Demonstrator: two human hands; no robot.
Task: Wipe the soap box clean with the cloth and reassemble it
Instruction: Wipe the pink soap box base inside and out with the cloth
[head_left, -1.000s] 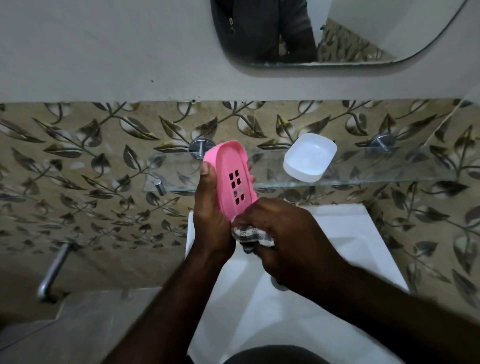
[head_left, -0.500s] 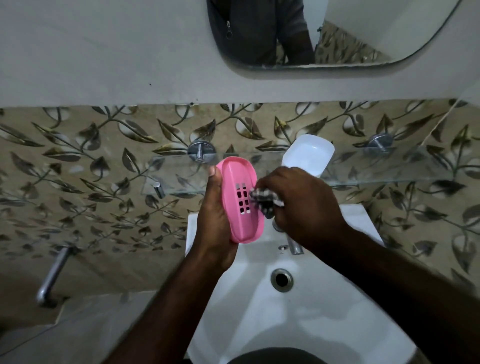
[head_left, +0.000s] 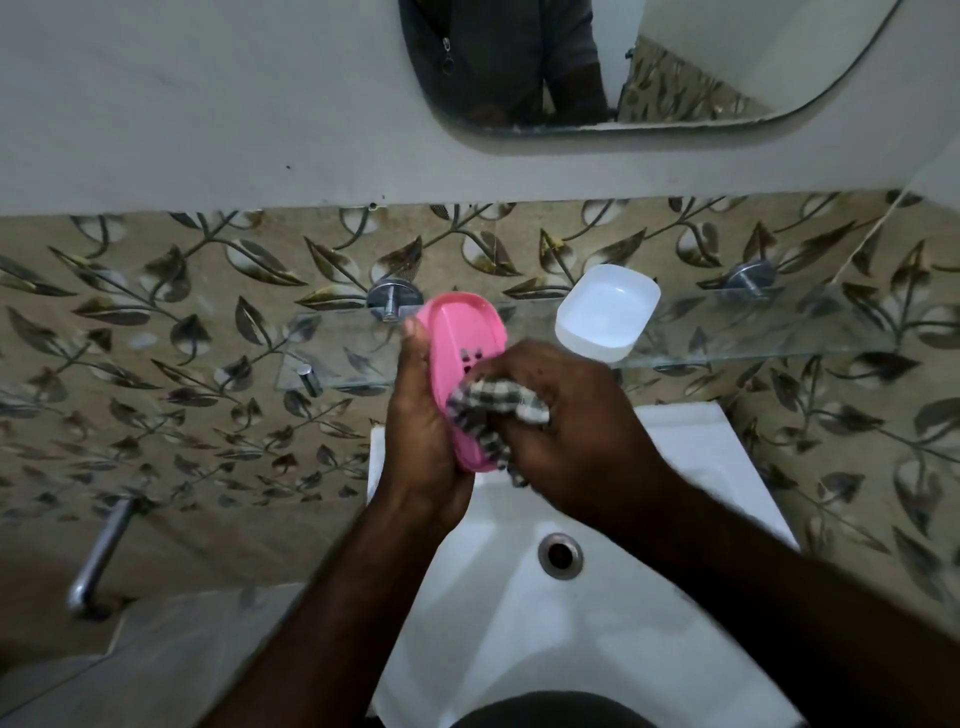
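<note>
Leaf-patterned tiles (head_left: 156, 312) back a glass shelf (head_left: 753, 332); a white basin (head_left: 675, 623) lies below. My left hand (head_left: 421, 431) grip clasps the pink tray (head_left: 462, 332) by its long edge, upright over the basin, slotted face towards me, I judge for access; my right hand (head_left: 571, 431) grip bunches the cloth (head_left: 493, 400) against the tray's lower half; the white base (head_left: 605, 312) sits apart on the shelf, probably parked for reassembly. No brand or writing legible.

At the centre of the frame, the left hand (head_left: 423, 415) grips the pink tray (head_left: 464, 343) on edge over the white sink (head_left: 519, 613). The right hand (head_left: 566, 431) presses a checked cloth (head_left: 488, 402) against it. The white box (head_left: 605, 312) sits on the glass shelf (head_left: 753, 327), upper right.
</note>
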